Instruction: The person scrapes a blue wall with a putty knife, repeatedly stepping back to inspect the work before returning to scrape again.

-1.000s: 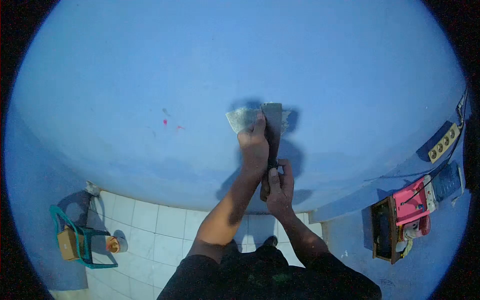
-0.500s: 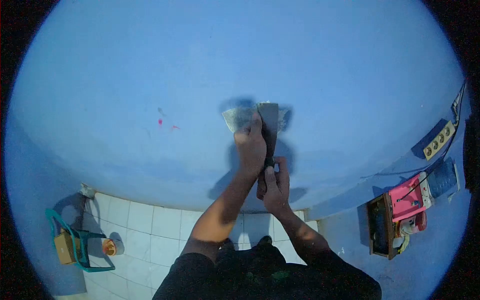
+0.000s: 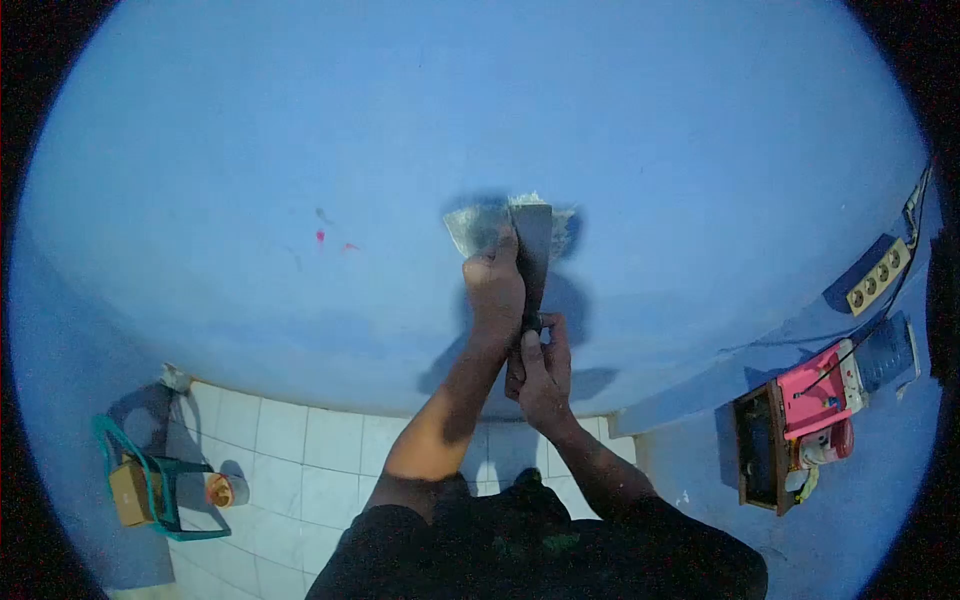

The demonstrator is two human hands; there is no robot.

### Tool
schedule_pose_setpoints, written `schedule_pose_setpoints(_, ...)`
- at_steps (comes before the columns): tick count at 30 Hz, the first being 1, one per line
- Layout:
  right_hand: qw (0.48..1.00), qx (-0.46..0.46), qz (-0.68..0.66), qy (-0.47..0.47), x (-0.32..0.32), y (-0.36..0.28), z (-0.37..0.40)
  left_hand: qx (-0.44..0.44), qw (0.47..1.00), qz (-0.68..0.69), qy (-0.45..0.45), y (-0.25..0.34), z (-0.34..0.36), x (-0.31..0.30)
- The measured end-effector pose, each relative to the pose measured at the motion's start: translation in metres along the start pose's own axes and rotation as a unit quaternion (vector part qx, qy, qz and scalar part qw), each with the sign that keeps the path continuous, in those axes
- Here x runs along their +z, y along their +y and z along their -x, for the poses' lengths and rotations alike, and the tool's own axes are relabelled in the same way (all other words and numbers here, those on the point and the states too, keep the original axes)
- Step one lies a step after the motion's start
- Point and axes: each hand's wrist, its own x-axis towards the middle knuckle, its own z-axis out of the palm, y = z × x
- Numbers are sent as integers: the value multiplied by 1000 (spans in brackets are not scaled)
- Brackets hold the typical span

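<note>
My right hand (image 3: 543, 382) is closed round the dark lower end of a putty knife (image 3: 534, 240), whose long grey blade points up. Behind that blade spreads a second, wider putty knife (image 3: 472, 226), fan-shaped and smeared with pale, grainy material. My left hand (image 3: 494, 298) is closed round its lower part, thumb pointing up along the blade; its handle is hidden by the hand. The narrow blade overlaps the wide one, and some white putty (image 3: 527, 199) shows at its top edge. Both tools are in front of the blue wall (image 3: 640, 130), which carries their shadows.
Red marks (image 3: 321, 238) dot the wall on the left. A green chair (image 3: 170, 500) with a cardboard box (image 3: 132, 492) and a small tub (image 3: 219, 489) stand on the tiled floor (image 3: 280, 430). At right are a power strip (image 3: 876, 277), a pink item (image 3: 812, 395) and a wooden box (image 3: 762, 447).
Both hands and the narrow putty knife have shifted slightly left. More white putty shows above the narrow blade's tip. The grips are unchanged.
</note>
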Motion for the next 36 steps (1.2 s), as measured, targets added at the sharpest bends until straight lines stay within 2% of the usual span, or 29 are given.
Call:
schedule_pose_setpoints(3, 1000, 16, -5, -2, -5, -2, -2, 25, 996, 82, -35, 0, 2, 3)
schedule_pose_setpoints(9, 999, 44, -24, 11, -9, -7, -2, 29, 999, 22, -12, -2, 7, 5)
schedule_pose_setpoints(11, 998, 57, -27, 14, -11, -7, -5, 85, 995, 49, 2, 3, -2, 12)
schedule_pose_setpoints(14, 999, 32, -17, 22, -10, 2, -5, 42, 999, 8, -28, -2, -1, -2)
schedule_pose_setpoints(16, 987, 104, -123, 4, -4, -2, 4, 79, 996, -26, -12, -3, 2, -3)
schedule_pose_setpoints(17, 987, 102, -125, 2, 0, -6, 1, 108, 992, -60, 7, -2, 2, -3)
schedule_pose_setpoints(21, 993, 91, -79, -7, 0, -8, -2, 90, 996, -8, -4, 1, -1, -3)
schedule_pose_setpoints(22, 994, 81, -75, -5, 0, -3, -4, 162, 981, -106, 10, -6, 0, -6)
schedule_pose_setpoints(24, 994, 81, -74, -7, -4, 8, 1, 237, 950, -202, 26, -15, -2, -8)
schedule_pose_setpoints(26, 994, 82, -72, -5, 1, 2, -2, 143, 976, -162, 28, -6, 1, -6)
schedule_pose_setpoints(27, 993, 82, -82, 0, 4, -4, -5, 141, 976, -163, 29, -2, 1, -4)
schedule_pose_setpoints(29, 992, 91, -88, 6, 3, -4, -4, 73, 995, -66, 10, 14, 3, 0)
schedule_pose_setpoints(30, 995, 85, -59, 11, -1, 4, -4, 70, 995, -66, 13, 5, 2, -4)
schedule_pose_setpoints(32, 996, 77, -35, 17, -2, 9, -3, 180, 969, -168, 4, -7, 1, -14)
schedule_pose_setpoints(36, 995, 72, -68, -3, -2, 0, -4, 211, 961, -169, 65, 3, -2, 0)
